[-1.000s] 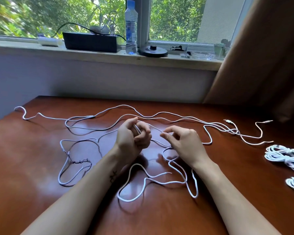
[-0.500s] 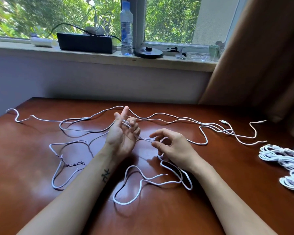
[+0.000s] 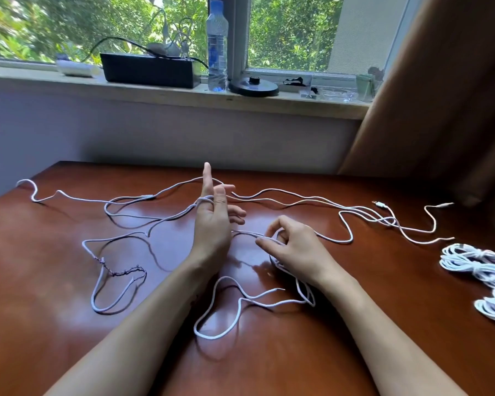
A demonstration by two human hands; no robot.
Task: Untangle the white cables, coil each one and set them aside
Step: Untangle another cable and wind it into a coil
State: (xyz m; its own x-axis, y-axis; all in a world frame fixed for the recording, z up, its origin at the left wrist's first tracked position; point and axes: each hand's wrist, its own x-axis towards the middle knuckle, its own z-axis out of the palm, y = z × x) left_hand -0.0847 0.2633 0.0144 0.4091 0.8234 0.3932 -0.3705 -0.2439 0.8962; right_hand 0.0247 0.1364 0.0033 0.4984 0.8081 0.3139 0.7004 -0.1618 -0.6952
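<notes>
Coiled bundles (image 3: 475, 262) lie at the right edge; loose cable (image 3: 269, 195) sprawls everywhere. Left hand (image 3: 212, 224) has opened up, cable looped round its forefinger; right hand (image 3: 292, 247) still pinches cable.

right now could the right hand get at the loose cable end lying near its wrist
Probably yes. The right hand pinches a cable strand, so it would have to let go first, but the loose end lies bare on the table beside its wrist with nothing over it.

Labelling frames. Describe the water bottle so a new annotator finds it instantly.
Look at the windowsill behind the table. The bottle stands upright near its middle, between the black box and a black round base. It is the only tall, clear item there.
</notes>
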